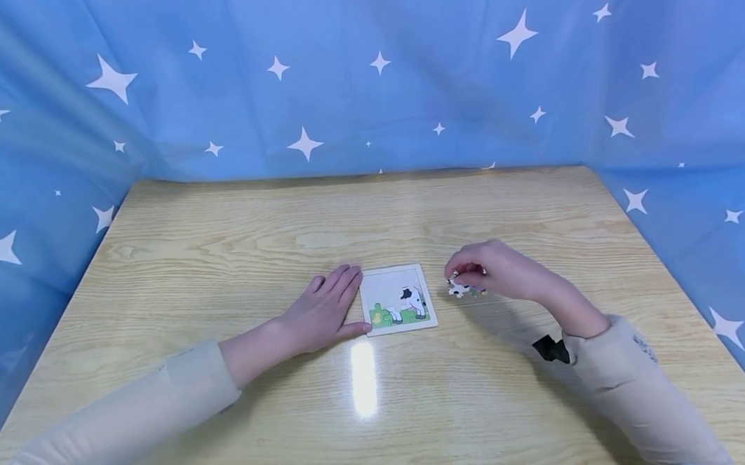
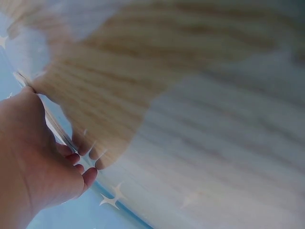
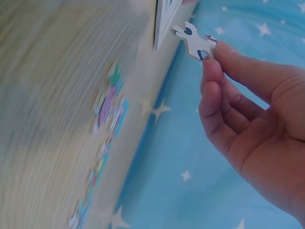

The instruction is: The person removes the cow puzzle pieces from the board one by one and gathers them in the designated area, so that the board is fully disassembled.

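Note:
A square jigsaw puzzle tray (image 1: 393,285) with a pale border lies on the table. Several fitted pieces fill its lower part, showing grass, a yellow chick and part of a black-and-white cow. My left hand (image 1: 327,306) rests at the tray's left edge, fingers straight and thumb at the lower corner. To the right of the tray, my right hand (image 1: 497,271) pinches a white puzzle piece with dark patches (image 3: 195,42) between thumb and fingertips, held above the table. Loose puzzle pieces (image 3: 108,102) lie on the table below it, mostly hidden by the hand in the head view.
The wooden table (image 1: 271,224) carries a bright light reflection in front of the tray. A blue curtain with white stars (image 1: 339,73) hangs behind the table and along its sides. A black patch (image 1: 551,349) shows at the right sleeve cuff.

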Available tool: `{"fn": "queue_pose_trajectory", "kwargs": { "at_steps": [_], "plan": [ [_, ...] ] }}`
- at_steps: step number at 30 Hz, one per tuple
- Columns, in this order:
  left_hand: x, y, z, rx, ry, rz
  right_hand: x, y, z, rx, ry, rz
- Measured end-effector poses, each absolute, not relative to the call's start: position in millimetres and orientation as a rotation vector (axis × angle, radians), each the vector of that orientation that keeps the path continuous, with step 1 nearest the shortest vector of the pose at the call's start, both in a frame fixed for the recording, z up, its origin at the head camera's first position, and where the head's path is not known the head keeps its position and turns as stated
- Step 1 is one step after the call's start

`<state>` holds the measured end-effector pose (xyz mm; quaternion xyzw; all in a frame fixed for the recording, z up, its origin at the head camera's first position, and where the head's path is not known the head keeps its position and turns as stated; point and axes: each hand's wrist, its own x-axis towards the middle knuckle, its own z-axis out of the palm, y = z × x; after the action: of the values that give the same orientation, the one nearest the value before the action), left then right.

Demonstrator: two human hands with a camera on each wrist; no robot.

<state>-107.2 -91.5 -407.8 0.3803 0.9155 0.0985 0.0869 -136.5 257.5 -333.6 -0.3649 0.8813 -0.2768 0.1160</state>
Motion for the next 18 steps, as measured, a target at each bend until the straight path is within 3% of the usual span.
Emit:
{"fn": "queue_pose_trajectory", "kwargs": {
  "at_steps": [18],
  "plan": [
    [-109, -92, -407, 1.104, 2.696, 0.274, -139, 291, -333, -0.952, 2.646, -0.734]
  ]
}}
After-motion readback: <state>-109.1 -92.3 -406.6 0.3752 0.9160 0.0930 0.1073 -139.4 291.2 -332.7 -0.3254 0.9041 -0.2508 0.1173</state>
